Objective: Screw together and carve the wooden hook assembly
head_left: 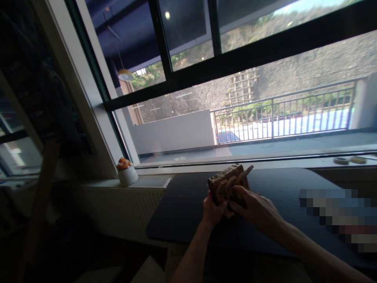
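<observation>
A brown, wooden-looking slatted block (226,179) is held tilted above the dark table, with curved or jutting pieces along its near side. My left hand (212,209) grips its lower left end, the thumb pressed against the near face. On the right side, my right hand (253,206) has its fingers bent against the jutting pieces, seemingly pinching one of them. Dim light hides the fingertips and the exact kind of the object.
Under my hands lies a dark table (182,212) with rounded corners, set against the window sill. A white jar (128,175) with an orange top stands left of it, by a radiator (147,200). Two tape-like rings (357,160) lie on the sill. A blurred-out patch covers the table's right side.
</observation>
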Demonstrator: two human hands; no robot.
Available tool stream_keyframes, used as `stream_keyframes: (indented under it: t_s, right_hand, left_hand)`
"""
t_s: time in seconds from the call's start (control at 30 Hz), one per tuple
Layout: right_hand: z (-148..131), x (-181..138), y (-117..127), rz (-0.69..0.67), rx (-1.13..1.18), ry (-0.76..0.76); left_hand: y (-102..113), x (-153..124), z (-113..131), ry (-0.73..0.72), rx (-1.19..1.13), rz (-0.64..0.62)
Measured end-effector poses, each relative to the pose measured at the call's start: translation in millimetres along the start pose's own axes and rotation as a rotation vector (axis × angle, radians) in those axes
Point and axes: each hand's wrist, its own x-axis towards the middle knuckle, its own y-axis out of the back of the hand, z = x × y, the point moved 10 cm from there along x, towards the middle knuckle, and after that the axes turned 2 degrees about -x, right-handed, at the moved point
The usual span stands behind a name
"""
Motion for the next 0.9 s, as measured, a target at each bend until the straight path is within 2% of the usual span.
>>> stream_keyframes:
  t_s: [0.17, 0.37, 0.47, 0.7, 0.8, 0.9]
  right_hand:
    - [-21.3, -10.1, -1.9, -0.055, -0.049, 0.108]
    - [5.1, -12.6, -21.1, -0.009, -0.016, -0.044]
    - [13.0, -9.5, -25.7, -0.027, 0.038, -0.064]
    - [-2.1, -3.4, -4.1, -0.014, 0.01, 0.022]
    - [-10.3, -5.6, -7.5, -0.034, 0.018, 0.074]
    - [-1.1, -7.2, -16.7, -0.015, 0.042, 0.011]
  left_hand:
    - [-0.4, -0.4, 2.4, -0.001, 0.015, -0.01]
    - [-0.5, 0.3, 2.6, -0.007, 0.016, -0.015]
    - [-0.6, 0.6, 2.1, -0.014, 0.023, -0.012]
    - [-1.1, -0.3, 2.7, -0.015, 0.028, -0.012]
    - [-0.5, -0.4, 2.5, -0.001, 0.026, -0.009]
    - [0.0, -0.2, 1.9, 0.012, 0.018, -0.004]
